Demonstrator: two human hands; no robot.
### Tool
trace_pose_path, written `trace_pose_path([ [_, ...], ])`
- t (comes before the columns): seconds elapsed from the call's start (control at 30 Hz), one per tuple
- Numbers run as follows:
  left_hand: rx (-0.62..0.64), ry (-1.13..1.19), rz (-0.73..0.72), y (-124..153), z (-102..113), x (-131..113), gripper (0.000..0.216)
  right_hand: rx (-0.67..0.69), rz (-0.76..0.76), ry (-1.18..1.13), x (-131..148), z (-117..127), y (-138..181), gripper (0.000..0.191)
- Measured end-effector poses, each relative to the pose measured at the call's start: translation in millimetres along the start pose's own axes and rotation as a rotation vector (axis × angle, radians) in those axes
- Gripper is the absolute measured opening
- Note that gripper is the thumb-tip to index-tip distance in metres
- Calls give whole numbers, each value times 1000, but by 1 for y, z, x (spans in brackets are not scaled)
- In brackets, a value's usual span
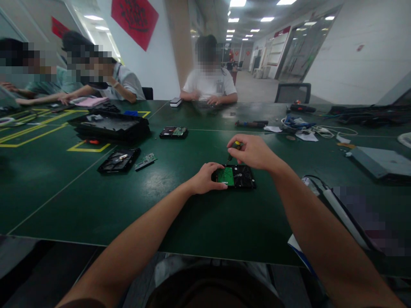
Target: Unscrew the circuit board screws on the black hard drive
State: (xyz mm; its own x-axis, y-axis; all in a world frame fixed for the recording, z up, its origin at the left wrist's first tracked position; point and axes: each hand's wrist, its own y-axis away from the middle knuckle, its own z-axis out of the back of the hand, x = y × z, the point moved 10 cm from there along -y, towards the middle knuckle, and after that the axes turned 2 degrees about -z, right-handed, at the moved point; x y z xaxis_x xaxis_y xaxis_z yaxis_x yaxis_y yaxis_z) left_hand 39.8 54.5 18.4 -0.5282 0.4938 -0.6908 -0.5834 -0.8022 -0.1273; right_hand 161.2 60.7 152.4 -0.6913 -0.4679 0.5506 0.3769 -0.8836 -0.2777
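Observation:
A black hard drive (244, 176) lies flat on the green table, its green circuit board (226, 176) facing up. My left hand (207, 179) grips the drive's left end, thumb along the near edge and fingers at the far edge. Above the drive's far edge, my right hand (252, 152) is closed around a small screwdriver (236, 146) with a yellow and black handle. The screwdriver points down toward the board; its tip is too small to make out.
Left of the drive lie a loose circuit board piece (146, 161), an opened drive casing (118, 160), and a stack of black trays (111, 126). Another hard drive (174, 132) sits farther back. Cables (298, 124) and a grey metal box (382, 162) are on the right. Several people sit around the table.

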Motion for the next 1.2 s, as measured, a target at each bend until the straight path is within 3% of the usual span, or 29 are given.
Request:
trace_pose_path([
  [0.53, 0, -5, -9, -1, 0, 2, 82, -20, 17, 31, -2, 1, -1, 19],
  [0.8, -5, -13, -13, -1, 0, 1, 81, -86, 109, 120, 10, 0, -3, 21],
  [0.9, -10, -15, -15, -2, 0, 2, 80, -50, 56, -9, 3, -7, -5, 30],
  [1.07, -4, -13, -19, -2, -1, 3, 82, 80, -90, -414, -16, -24, -9, 36],
  [1.2, -4, -18, -13, -2, -1, 3, 82, 96, -72, -426, -16, -23, -9, 34],
])
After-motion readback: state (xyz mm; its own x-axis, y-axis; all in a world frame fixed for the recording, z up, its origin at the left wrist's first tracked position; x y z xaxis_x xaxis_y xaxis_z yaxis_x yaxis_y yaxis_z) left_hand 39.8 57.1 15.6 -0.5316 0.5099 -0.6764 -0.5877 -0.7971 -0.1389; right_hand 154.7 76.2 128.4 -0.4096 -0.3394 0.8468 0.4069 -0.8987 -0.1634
